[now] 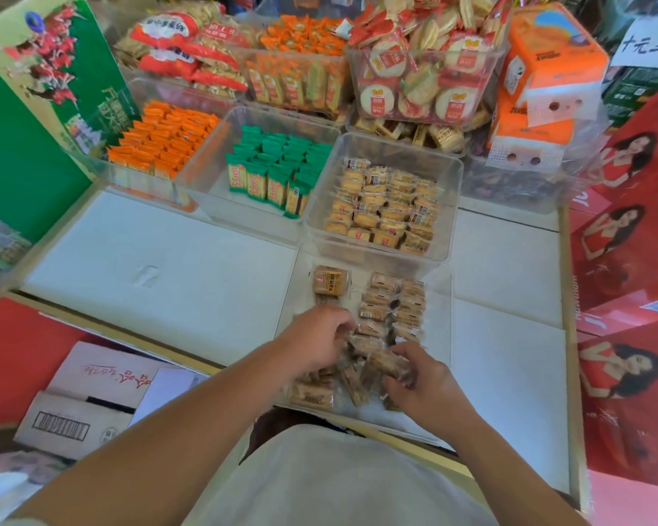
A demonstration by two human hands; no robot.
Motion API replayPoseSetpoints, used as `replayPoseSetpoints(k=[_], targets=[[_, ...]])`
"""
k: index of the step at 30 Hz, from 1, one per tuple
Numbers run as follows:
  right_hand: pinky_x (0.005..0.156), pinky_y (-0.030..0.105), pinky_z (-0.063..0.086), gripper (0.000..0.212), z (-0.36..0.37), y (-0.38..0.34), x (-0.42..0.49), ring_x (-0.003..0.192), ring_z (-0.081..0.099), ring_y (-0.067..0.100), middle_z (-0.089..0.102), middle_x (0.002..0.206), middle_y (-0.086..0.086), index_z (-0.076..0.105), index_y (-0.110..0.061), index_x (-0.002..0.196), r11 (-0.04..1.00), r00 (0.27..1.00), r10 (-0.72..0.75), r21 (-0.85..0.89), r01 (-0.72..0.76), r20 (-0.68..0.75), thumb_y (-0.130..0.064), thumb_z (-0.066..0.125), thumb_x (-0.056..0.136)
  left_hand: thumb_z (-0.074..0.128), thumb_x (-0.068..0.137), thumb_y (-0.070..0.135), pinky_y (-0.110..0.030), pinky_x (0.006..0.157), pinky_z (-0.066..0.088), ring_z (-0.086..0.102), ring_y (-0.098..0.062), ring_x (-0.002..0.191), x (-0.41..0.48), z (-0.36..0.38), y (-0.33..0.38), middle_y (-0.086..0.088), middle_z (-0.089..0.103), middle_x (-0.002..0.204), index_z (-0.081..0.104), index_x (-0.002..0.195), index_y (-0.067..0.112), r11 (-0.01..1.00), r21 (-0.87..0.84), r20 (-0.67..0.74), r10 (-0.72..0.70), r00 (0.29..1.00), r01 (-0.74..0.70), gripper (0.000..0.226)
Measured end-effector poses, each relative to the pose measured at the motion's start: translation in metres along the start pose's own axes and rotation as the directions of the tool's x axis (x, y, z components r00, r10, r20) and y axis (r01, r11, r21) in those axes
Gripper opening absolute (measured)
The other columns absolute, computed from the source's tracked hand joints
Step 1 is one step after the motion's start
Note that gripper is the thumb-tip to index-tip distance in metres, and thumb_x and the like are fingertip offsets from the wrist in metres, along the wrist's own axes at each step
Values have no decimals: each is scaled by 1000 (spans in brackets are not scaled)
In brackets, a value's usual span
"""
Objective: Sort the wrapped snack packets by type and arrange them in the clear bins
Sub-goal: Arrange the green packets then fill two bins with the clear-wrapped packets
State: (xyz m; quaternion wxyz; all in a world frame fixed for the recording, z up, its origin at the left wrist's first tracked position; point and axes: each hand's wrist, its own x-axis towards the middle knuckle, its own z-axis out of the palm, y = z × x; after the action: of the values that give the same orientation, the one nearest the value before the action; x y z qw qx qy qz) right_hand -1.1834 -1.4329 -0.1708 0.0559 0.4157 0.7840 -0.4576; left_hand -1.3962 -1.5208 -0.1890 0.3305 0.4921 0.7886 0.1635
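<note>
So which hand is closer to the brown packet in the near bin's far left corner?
Left. The left hand is just below the brown packet; the right hand is farther, down to its right.

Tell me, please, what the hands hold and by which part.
Right hand grips a brown snack packet by its near end; left hand cannot be told.

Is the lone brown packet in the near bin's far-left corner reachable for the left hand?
Likely yes: the brown packet sits just beyond the left hand, nothing between them.

The near bin (299, 294) lies before the biscuit bin (451, 222), wafer bin (221, 172) behind-left
</note>
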Motion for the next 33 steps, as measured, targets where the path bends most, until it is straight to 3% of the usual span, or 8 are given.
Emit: replayPoseSetpoints(k=[7,11,14,17,21,24,27,33], targets=[[76,35,58,31,-11,-10,20,83,67,9,69,98,-11,57,-30,120,991,938,91,126,-51,-334,-31,69,92,64,95,21,-30,83,51,64,-15,100,-23,15,-11,6,68,109,71,111,28,998,61,58,-18,998,15,19],[114,54,37,47,-14,11,48,121,58,33,68,120,9,61,-14,132,963,864,-95,-266,-46,-494,-43,64,95,63,94,41,-42,90,54,61,-18,101,-14,26,-7,3,64,110,67,104,34,946,324,147,-26,989,-24,13],[120,59,23,49,-9,20,51,129,54,37,65,129,13,63,-7,131,897,800,-295,-439,44,-522,-29,76,89,59,95,51,-49,97,50,56,-21,110,-3,28,-2,-2,56,119,65,118,39,888,460,234,-91,968,-28,26],[109,53,42,21,6,24,39,102,63,26,68,106,3,72,-15,101,764,739,-572,-558,324,-355,-24,80,84,59,96,55,-42,102,40,50,-25,124,4,25,4,-5,49,133,59,136,44,906,423,274,-98,957,-28,42],[92,46,56,28,34,39,45,81,69,21,70,76,-7,72,-27,82,762,906,-416,-574,299,-82,-40,88,63,53,101,55,-37,94,32,41,-25,129,4,17,6,-4,54,138,58,141,40,923,377,322,-55,945,-75,44],[89,42,58,38,39,41,56,79,69,23,68,73,-5,71,-25,80,689,940,-341,-677,260,14,-47,88,53,53,99,55,-42,97,37,41,-28,128,2,15,3,-4,53,133,62,132,41,916,396,347,-88,934,-61,37],[74,35,55,45,37,37,60,67,66,23,65,66,-4,66,-24,75,674,942,-335,-702,230,-13,-43,94,46,50,103,45,-37,85,31,44,-26,124,2,13,6,-3,56,132,63,133,40,914,401,364,-96,926,-63,33],[46,20,33,38,43,35,53,41,54,21,55,49,-6,65,-25,64,765,938,-322,-618,179,-127,-29,98,46,54,102,27,-33,97,32,52,-20,122,-1,17,0,6,65,128,64,135,40,976,217,338,-44,940,-32,37]])
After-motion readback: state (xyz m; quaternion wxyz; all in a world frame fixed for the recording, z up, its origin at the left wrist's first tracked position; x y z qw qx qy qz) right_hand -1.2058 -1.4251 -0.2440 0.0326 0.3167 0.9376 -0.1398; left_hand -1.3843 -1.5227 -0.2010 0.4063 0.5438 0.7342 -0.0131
